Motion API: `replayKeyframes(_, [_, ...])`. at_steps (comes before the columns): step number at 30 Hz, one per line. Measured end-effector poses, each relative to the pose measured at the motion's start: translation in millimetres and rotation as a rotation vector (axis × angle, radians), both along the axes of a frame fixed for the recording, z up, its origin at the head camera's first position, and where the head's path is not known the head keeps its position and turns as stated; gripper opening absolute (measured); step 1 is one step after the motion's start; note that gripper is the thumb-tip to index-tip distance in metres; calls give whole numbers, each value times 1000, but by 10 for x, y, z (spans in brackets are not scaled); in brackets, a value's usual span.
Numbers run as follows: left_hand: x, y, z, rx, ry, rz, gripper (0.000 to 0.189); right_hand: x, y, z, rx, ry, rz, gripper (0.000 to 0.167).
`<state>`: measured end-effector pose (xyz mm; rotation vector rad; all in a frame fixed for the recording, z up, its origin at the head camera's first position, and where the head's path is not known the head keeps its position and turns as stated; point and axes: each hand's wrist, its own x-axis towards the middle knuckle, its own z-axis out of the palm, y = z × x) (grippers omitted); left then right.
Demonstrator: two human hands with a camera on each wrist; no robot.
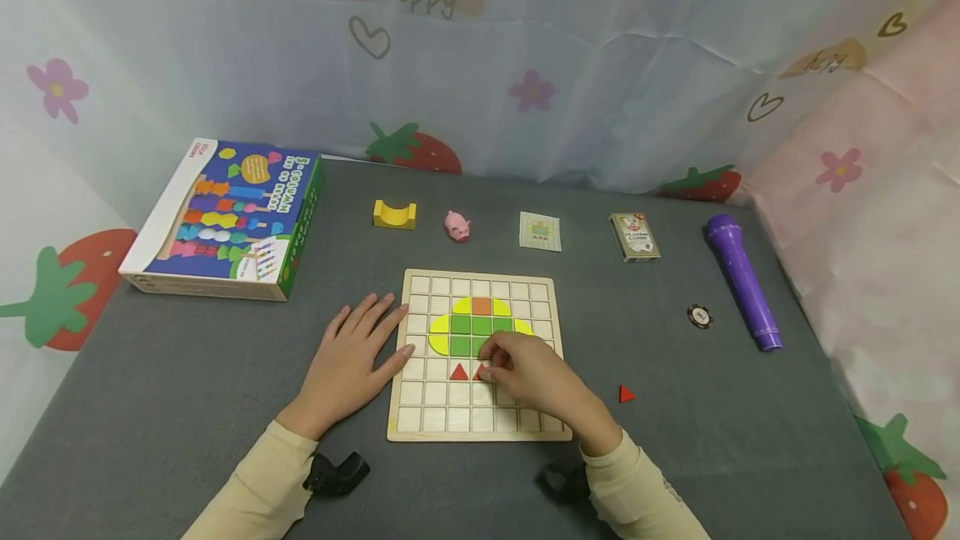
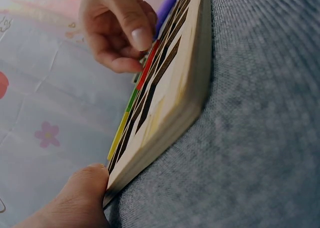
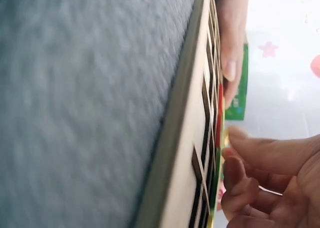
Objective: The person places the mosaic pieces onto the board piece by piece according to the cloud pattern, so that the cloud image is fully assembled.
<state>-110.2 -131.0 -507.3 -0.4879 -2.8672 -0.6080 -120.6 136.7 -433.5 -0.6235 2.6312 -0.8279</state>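
Observation:
A wooden grid board (image 1: 422,420) lies on the grey cloth. Green square tiles (image 1: 461,346) fill its middle, with an orange square (image 1: 482,307) above and rounded yellow tiles (image 1: 438,335) around them. Below are two red triangles, a left one (image 1: 459,372) and a right one (image 1: 478,373). My right hand (image 1: 532,373) hovers over the right triangle, partly hiding it, fingers loosely curled and thumb close to the tile. Nothing shows between its fingers. My left hand (image 1: 349,365) rests spread beside the board, its thumb (image 2: 90,180) touching the board's left edge. Another red triangle (image 1: 626,393) lies right of the board.
Behind the board stand a yellow curved block (image 1: 394,215), a pink pig figure (image 1: 457,226), a pattern card (image 1: 540,232) and a playing-card box (image 1: 635,237). A game box (image 1: 225,219) is at the left. A round chip (image 1: 700,317) and a purple tube (image 1: 744,283) lie right.

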Motion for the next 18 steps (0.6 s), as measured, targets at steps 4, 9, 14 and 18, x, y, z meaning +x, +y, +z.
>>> replayKeyframes(4, [3,0,1,3,-1,-3,63,-25,149,59,-8,19,-73,6])
replayKeyframes(9, [7,1,24,-4,-16,-4,64,-68,451,150,-1,51,-186,6])
replayKeyframes(14, [5,-3,37,-11,-22,-2,65,-57,792,224,39,37,-268,11])
replayKeyframes(18, [5,-5,32,-10,-23,-2,64,-8,1038,259,104,3,-280,17])
